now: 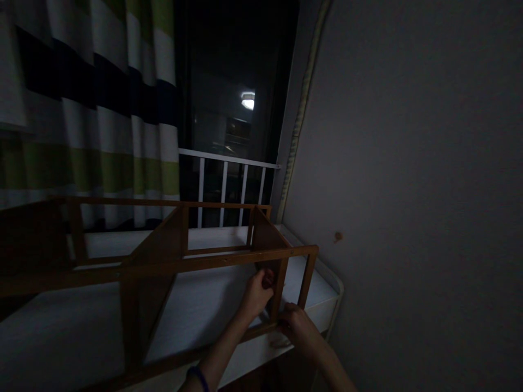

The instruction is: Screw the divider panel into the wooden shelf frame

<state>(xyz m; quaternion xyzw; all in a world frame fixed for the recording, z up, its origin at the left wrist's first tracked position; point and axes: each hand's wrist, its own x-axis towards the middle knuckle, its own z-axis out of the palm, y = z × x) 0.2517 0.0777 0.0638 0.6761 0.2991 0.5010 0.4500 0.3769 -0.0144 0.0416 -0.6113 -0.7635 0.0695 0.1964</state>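
Rack (229,258) is resting on cabinet (204,299), its end near the right edge — left hand (257,296) is sitting bent-fingered by divider (267,237), right hand (301,328) by lower rail (257,331) — can't tell if either's grasping.

No text, label, brand, number or sign can be read anywhere in the dim head view.
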